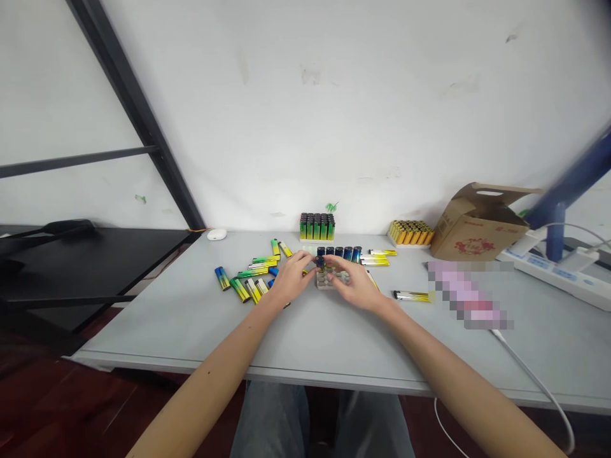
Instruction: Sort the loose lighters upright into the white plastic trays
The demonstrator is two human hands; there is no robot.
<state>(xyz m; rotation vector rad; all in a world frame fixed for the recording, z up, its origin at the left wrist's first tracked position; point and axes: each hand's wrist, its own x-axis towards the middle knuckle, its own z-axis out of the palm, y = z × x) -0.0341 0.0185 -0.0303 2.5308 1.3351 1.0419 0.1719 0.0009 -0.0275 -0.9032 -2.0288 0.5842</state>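
Note:
A pale tray (329, 284) with rows of round hollows lies in front of me. A row of dark blue lighters (348, 253) stands upright at its back. Between my hands one more blue lighter (320, 261) is upright at the tray's left side. My left hand (292, 278) closes on it from the left with thumb and fingertips. From the right, my right hand (357, 285) has its curled fingertips against the same lighter, its thumb over the tray's hollows. Loose green-yellow lighters (239, 289) lie beside my left hand.
Full trays of green lighters (317, 227) and golden lighters (410, 233) stand by the wall. An open cardboard box (482, 235), a power strip (558, 277) and a blurred pink object (465, 296) with a white cable are at right. A silver-yellow lighter (413, 296) lies near my right wrist. A white case (217, 235) sits back left.

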